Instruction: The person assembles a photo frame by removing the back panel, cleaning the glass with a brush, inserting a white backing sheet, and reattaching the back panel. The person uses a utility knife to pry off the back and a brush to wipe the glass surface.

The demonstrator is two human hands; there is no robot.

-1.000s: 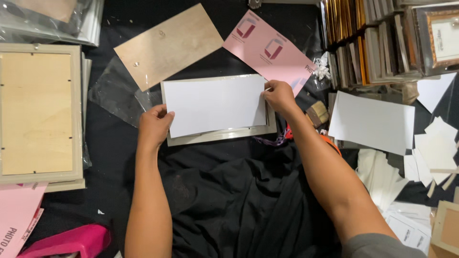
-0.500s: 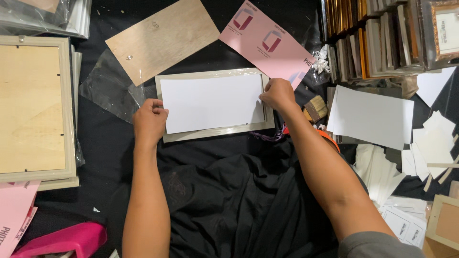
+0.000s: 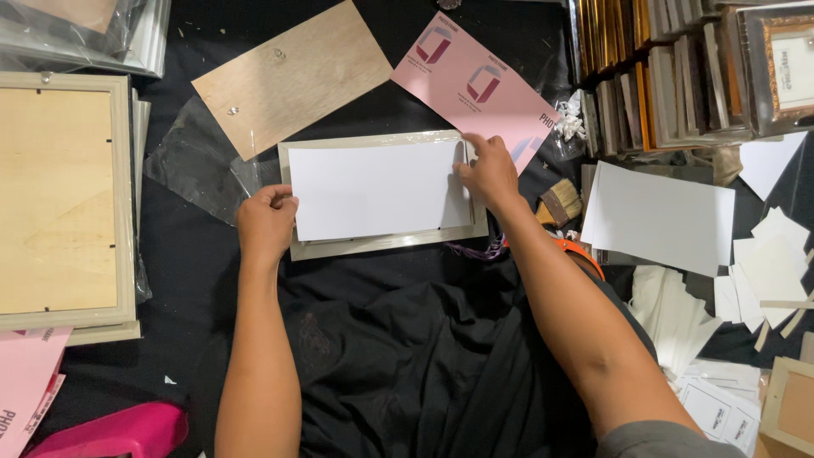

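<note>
- White rectangular paper sheet (image 3: 373, 188) lay inside the pale silver picture frame (image 3: 386, 244), face-down on black cloth.
- Left hand (image 3: 264, 222) pinched the sheet's left edge, steadying it.
- Right hand (image 3: 487, 172) pressed the sheet's right edge flat, fingers together.
- Bristle brush (image 3: 560, 203) lay right of the frame.

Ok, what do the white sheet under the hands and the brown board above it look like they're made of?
The white sheet looks like matte paper or thin card: flat, plain, no shine. The brown board looks like thin plywood or fibreboard, with faint wood grain, a dull finish and small metal fittings. The exact kind of either is uncertain.
</note>
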